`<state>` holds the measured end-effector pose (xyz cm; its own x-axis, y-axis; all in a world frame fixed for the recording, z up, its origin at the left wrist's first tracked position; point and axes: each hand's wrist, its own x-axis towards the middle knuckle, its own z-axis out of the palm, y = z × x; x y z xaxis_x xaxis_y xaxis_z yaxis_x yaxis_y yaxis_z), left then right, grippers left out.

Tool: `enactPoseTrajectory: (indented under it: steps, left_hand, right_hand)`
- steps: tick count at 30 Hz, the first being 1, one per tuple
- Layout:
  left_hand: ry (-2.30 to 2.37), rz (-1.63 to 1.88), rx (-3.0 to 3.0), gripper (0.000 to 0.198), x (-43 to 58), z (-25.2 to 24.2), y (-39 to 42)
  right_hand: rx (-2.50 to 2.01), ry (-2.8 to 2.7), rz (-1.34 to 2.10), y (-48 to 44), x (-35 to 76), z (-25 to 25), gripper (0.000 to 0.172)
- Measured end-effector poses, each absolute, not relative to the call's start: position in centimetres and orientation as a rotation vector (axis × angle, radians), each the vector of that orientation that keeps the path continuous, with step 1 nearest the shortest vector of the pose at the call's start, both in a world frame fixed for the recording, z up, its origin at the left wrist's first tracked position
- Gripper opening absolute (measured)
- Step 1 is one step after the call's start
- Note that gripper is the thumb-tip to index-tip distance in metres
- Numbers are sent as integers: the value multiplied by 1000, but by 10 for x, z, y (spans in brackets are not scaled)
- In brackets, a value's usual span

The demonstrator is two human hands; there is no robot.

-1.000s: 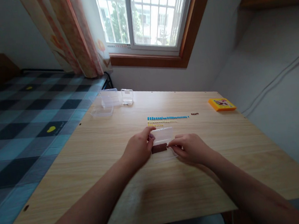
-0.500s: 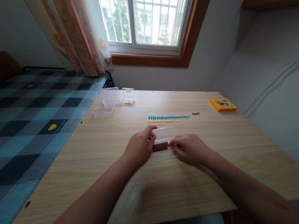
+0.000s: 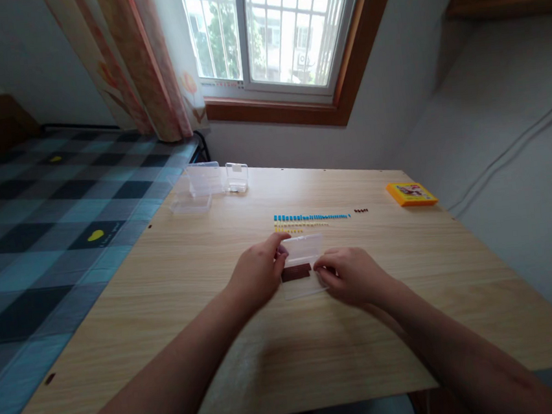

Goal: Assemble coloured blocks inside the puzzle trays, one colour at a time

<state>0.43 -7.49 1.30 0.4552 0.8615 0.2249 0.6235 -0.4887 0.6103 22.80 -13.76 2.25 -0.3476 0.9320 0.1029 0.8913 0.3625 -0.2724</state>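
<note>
The left hand (image 3: 259, 270) is clamped on the left edge of an open, clear plastic box (image 3: 303, 248), lid raised on its far side, standing on a pale wood-grain surface (image 3: 233, 367). Inside, dark brown small blocks (image 3: 295, 272) lie packed toward the left. The right hand (image 3: 353, 274) has its fingertips together just right of them; whether they pinch a piece, I cannot tell. Farther off lie rows of tiny blue pieces (image 3: 306, 217) and yellow pieces (image 3: 289, 231).

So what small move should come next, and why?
Probably the right hand should nudge the packed brown pieces even: it sits just beside their stepped right end, while the left hand holds the open clear box.
</note>
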Motion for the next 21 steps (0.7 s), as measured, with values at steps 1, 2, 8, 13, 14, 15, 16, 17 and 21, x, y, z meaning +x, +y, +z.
enactPoseTrajectory:
  steps: [1, 2, 8, 13, 14, 15, 16, 17, 21]
  left_hand:
    - [1241, 722, 2265, 35, 4, 13, -75]
    - [1239, 724, 2263, 35, 4, 13, -75]
    - [1238, 725, 2258, 35, 5, 14, -75]
    - [1236, 739, 2247, 36, 5, 13, -74]
    - [1232, 743, 2242, 36, 5, 12, -74]
    - [1228, 748, 2237, 35, 5, 12, -74]
    - [1224, 754, 2234, 35, 5, 12, -74]
    - [1219, 761, 2234, 36, 5, 11, -73]
    - [1196, 784, 2241, 36, 4, 8, -71]
  right_hand:
    - [-1629, -2387, 250, -138, 228, 23, 23]
    - [-1626, -2390, 251, -138, 228, 23, 22]
    - [-1580, -2369, 272, -139, 227, 23, 21]
    - [-1401, -2037, 182, -135, 245, 27, 17]
    - [-1390, -1921, 127, -131, 253, 26, 17]
    - [-1394, -1804, 67, -126, 264, 25, 18]
    - [-1414, -1693, 8, -120, 276, 22, 19]
    - [-1451, -1601, -40, -113, 289, 18, 21]
    - [-1764, -1318, -105, -85, 339, -7, 35]
